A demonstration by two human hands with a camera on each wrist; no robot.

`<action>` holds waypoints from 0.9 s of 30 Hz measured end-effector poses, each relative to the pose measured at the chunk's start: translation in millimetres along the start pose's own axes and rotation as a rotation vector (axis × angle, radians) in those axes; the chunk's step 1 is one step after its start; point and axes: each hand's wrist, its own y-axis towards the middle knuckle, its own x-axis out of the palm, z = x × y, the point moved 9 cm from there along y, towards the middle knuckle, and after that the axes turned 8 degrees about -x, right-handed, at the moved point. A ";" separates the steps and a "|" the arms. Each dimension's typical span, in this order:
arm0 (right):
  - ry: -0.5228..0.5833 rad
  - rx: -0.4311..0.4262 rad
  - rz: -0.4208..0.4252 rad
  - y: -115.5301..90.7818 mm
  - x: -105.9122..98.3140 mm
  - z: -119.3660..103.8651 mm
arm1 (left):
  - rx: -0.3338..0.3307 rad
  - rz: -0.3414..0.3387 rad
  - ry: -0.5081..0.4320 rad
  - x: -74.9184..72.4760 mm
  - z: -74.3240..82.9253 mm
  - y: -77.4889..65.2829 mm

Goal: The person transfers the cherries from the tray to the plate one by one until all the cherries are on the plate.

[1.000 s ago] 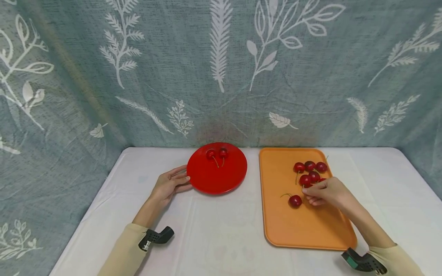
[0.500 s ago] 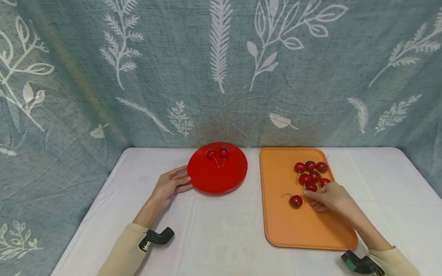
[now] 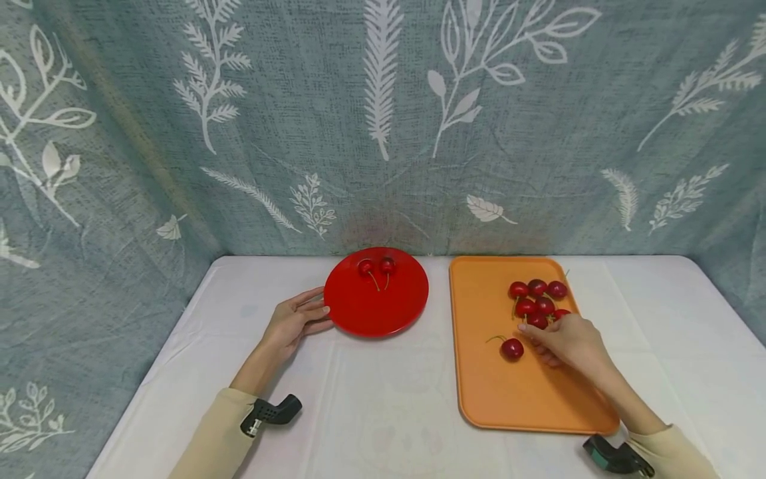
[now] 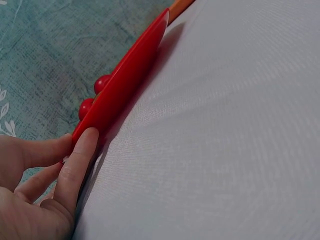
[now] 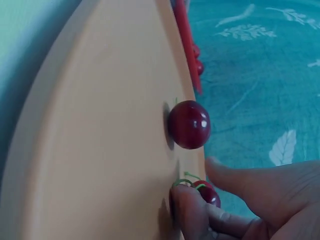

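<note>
My left hand (image 3: 293,320) holds the left rim of a round red plate (image 3: 377,313), its thumb (image 4: 82,155) against the plate's outer side. Two cherries (image 3: 388,265) with stems lie near the plate's far edge. Over an orange tray (image 3: 479,392), my right hand (image 3: 571,342) reaches in at a group of several dark red cherries (image 3: 544,305). In the right wrist view, its thumb stands apart from the index finger (image 5: 192,210), whose tip is right at some green stems (image 5: 185,182). A single cherry (image 3: 511,349) lies just left of this hand, its stem pointing left.
Plate and tray stand side by side on a white-covered table (image 3: 383,412), a narrow strip of cloth between them. A grey-green curtain (image 3: 335,120) with white leaf prints hangs right behind the table's back edge. Each wrist wears a black camera (image 3: 272,409).
My right hand has shifted slightly to the left, over the tray, and the front cherries of the group show more. The left hand and the plate have stayed where they were.
</note>
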 end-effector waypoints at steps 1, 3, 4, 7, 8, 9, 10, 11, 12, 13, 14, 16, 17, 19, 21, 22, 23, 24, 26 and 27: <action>-0.008 0.002 0.006 0.2 0.2 -0.2 | 0.000 -0.001 0.001 0.2 -0.2 0.0; -0.038 -0.002 0.009 0.4 0.4 -0.9 | 0.001 -0.004 0.002 0.6 -0.3 -0.1; -0.049 -0.006 0.009 0.3 0.6 -1.3 | 0.000 -0.004 0.002 0.6 -0.4 0.0; -0.056 -0.021 0.000 0.0 0.8 -2.1 | -0.001 -0.002 0.005 0.1 -0.2 0.2; -0.054 -0.026 -0.005 -0.1 0.6 -2.2 | -0.001 -0.002 0.007 -0.2 -0.1 0.4; -0.053 -0.026 -0.009 -0.3 0.3 -1.9 | -0.002 -0.002 0.006 -0.5 0.0 0.8; -0.052 -0.028 -0.010 -0.8 -0.4 -1.8 | -0.003 -0.003 0.008 -0.8 0.0 1.0; -0.051 -0.025 -0.011 -1.2 -1.4 -1.2 | -0.002 -0.004 0.008 -0.9 0.2 1.3; -0.050 -0.024 -0.011 -2.0 -2.1 -0.6 | -0.003 -0.006 0.008 -1.1 0.2 1.5; -0.053 -0.026 -0.011 -2.8 -2.9 -0.4 | -0.003 -0.007 0.006 -1.1 0.1 1.7; -0.058 -0.024 -0.011 -3.6 -3.8 0.0 | -0.003 -0.008 0.004 -1.2 0.0 1.9; -0.077 -0.029 -0.006 -5.6 -6.4 0.1 | -0.002 -0.009 0.002 -1.4 -0.1 2.1; -0.084 -0.030 -0.003 -6.7 -7.8 0.5 | 0.000 -0.009 0.002 -1.5 -0.1 2.1; -0.096 -0.042 0.003 -9.2 -11.0 0.6 | 0.001 -0.011 0.001 -1.5 -0.1 2.1; -0.101 -0.050 0.003 -11.3 -14.5 1.1 | 0.003 -0.012 -0.001 -1.6 -0.2 2.2; -0.094 -0.050 0.001 -12.2 -15.9 1.8 | 0.004 -0.012 -0.003 -1.6 -0.1 2.2; -0.077 -0.050 -0.004 -12.8 -17.0 2.8 | 0.004 -0.013 -0.004 -1.7 -0.2 2.2; -0.057 -0.049 -0.011 -13.2 -17.8 3.8 | 0.004 -0.014 -0.003 -1.7 -0.4 2.3; -0.006 -0.034 -0.027 -13.4 -20.0 6.7 | 0.003 -0.012 -0.002 -1.8 0.3 2.5; 0.021 -0.020 -0.032 -13.3 -21.4 8.8 | 0.003 -0.012 0.000 -1.8 0.7 2.5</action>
